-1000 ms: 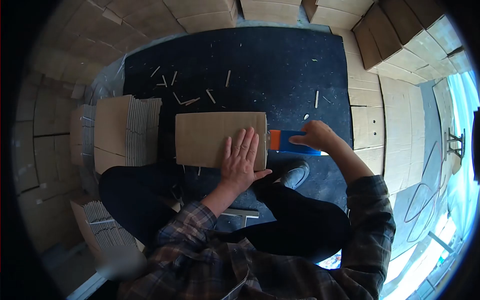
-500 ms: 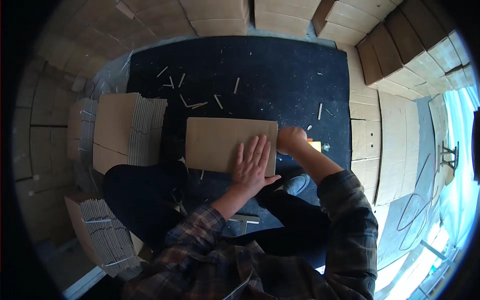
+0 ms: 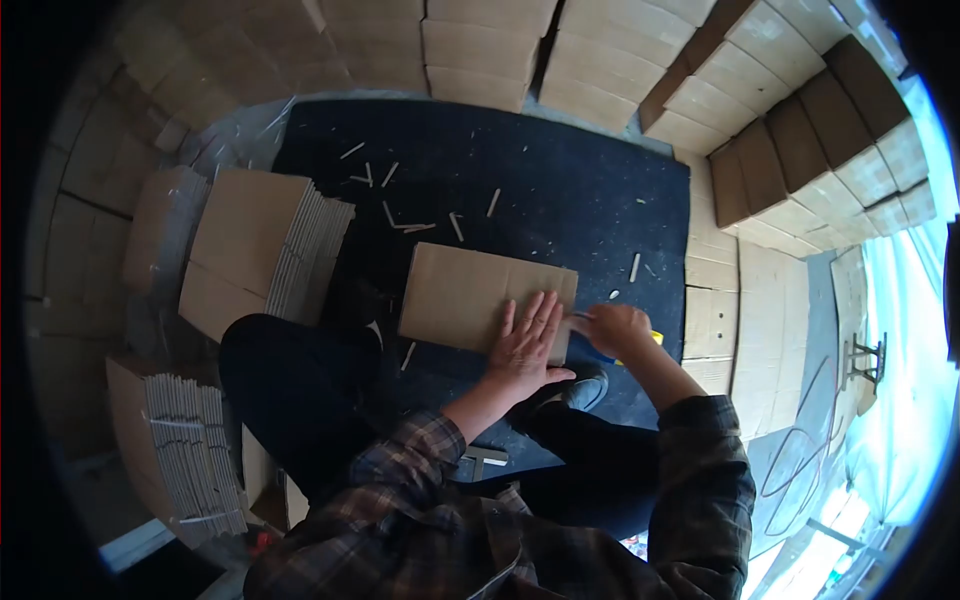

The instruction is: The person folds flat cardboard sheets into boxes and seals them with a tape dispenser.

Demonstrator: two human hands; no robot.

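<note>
The left hand is spread flat, palm down, on the near right part of the box; its fingers are slightly apart, its thumb extends to the right, and it grasps nothing. The right hand is curled, apparently around a blue-and-yellow tool that it largely hides; the exact grip cannot be told.

The step in hand appears to be tool work at the right end of the box, with the left hand as the clamp. The next move probably calls for even palm pressure and close control of the tool at that edge.

The box lies under the left hand, extending left and away from it; its right end is just beside the right hand. A stack of flat cardboard is to the left. Beyond, narrow strips lie scattered on the dark mat, and cartons form the far boundary.
</note>
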